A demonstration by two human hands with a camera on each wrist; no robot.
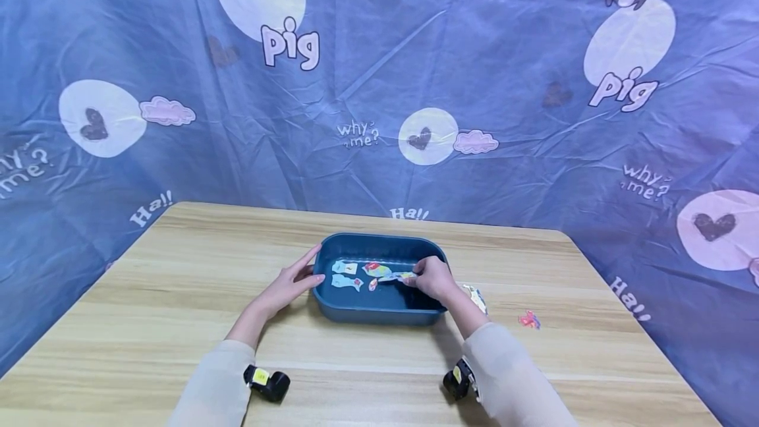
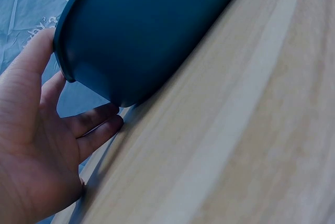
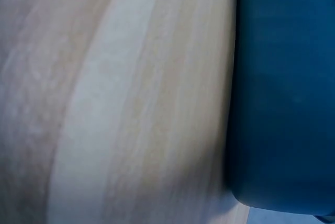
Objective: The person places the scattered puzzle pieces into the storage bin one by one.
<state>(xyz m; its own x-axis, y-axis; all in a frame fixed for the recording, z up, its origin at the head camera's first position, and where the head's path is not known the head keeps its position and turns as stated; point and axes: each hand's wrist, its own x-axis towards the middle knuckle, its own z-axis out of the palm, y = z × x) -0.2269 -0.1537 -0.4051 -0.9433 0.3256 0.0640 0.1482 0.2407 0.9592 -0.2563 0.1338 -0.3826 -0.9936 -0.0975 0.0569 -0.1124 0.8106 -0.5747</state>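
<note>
A dark blue oblong basin (image 1: 379, 316) stands on the table. My left hand (image 1: 292, 285) holds its left end, the thumb over the rim and the other fingers spread along the outside; the left wrist view shows fingertips at the basin's lower edge. Inside the basin my right hand (image 1: 434, 278) pinches a flat, pale multicoloured piece (image 1: 394, 277). Several flat cutouts lie on the basin floor: two light-blue fish-like ones (image 1: 346, 281), a red-and-yellow one (image 1: 375, 269) and a small reddish one (image 1: 373, 285). The right wrist view shows only the basin's outer wall (image 3: 285, 98), without the hand.
On the wooden table (image 1: 379, 374), a whitish patterned piece (image 1: 476, 298) lies right of the basin, partly behind the right forearm. Farther right is a red-and-blue cutout (image 1: 530, 320). A printed blue cloth (image 1: 379, 84) hangs behind and beside the table.
</note>
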